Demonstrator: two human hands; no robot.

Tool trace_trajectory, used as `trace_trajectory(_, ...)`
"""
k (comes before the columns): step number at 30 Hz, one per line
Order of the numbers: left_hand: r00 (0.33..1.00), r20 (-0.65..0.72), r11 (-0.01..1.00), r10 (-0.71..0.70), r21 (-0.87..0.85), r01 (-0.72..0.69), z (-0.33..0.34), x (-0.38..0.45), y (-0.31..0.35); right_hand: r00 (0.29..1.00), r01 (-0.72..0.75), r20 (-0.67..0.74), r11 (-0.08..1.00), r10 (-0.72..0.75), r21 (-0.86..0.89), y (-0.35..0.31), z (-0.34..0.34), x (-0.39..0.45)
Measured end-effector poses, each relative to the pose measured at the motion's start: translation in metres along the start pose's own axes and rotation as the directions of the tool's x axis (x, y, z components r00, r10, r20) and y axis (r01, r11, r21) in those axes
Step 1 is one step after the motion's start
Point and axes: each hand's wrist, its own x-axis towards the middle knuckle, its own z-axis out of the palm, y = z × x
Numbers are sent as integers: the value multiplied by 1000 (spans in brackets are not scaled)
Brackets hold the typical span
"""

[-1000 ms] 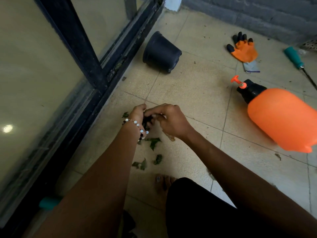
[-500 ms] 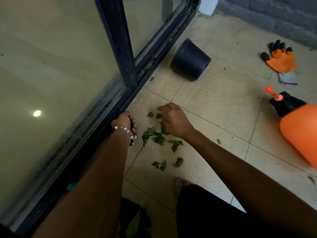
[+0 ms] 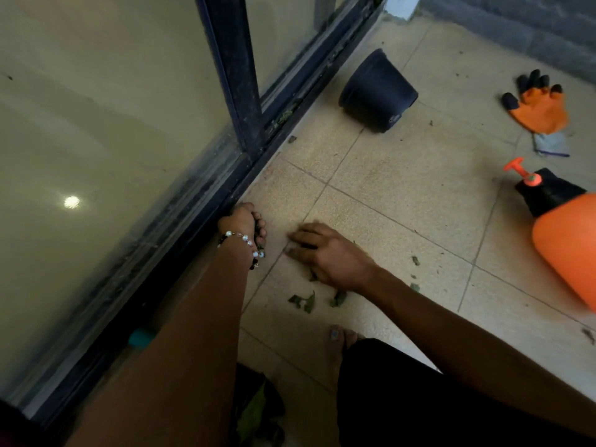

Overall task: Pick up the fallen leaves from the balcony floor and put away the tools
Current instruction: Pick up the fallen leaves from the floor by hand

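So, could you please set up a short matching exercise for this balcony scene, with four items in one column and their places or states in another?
Column one:
1. black pot
2. orange glove
3. orange sprayer
4. left hand

Column two:
A. lying at the right edge, pump handle towards the far wall
B. gripping leaves beside the door track
C. tipped on its side near the door track
D. flat on the tiles, far right

Pairs: 1-C, 2-D, 3-A, 4-B

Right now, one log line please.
left hand: holds leaves | right hand: flat on floor leaves | sprayer, glove: untouched
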Motion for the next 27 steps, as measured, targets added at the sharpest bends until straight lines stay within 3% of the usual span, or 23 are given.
trace_trajectory(4, 996, 89, 999, -1, 42, -3, 11, -3, -7, 986, -75, 149, 997, 74, -1, 14, -15, -28)
trace_trajectory(7, 988, 156, 997, -8, 79, -5, 22, -4, -11, 986, -64, 153, 997, 68, -34, 16, -11, -54)
trace_trajectory(13, 974, 222, 993, -52, 115, 27, 45, -14, -23, 985, -69, -160, 996, 60, -52, 22, -14, -78)
trace_trajectory(16, 968, 246, 986, -59, 169, 18, 56, -18, -27, 920, -208, -314, 971, 234, 114, 29, -26, -79)
trace_trajectory(17, 965, 256, 979, -53, 203, 0, 60, -20, -29, 852, -292, -357, 914, 382, 280, 31, -33, -78)
trace_trajectory(19, 959, 281, 961, -39, 274, -42, 69, -25, -32, 642, -355, -279, 600, 714, 717, 32, -48, -72)
trace_trajectory(20, 953, 300, 953, -40, 297, -54, 74, -29, -34, 576, -313, -210, 451, 790, 836, 31, -55, -66)
trace_trajectory(21, 947, 319, 949, -48, 309, -56, 79, -32, -37, 552, -282, -187, 393, 813, 875, 28, -60, -60)
trace_trajectory(24, 934, 343, 957, -97, 290, -7, 93, -40, -40, 593, -322, -233, 492, 771, 809, 12, -64, -38)
trace_trajectory(27, 906, 376, 972, -193, 198, 124, 99, -46, -37, 714, -360, -346, 742, 609, 565, -8, -56, -24)
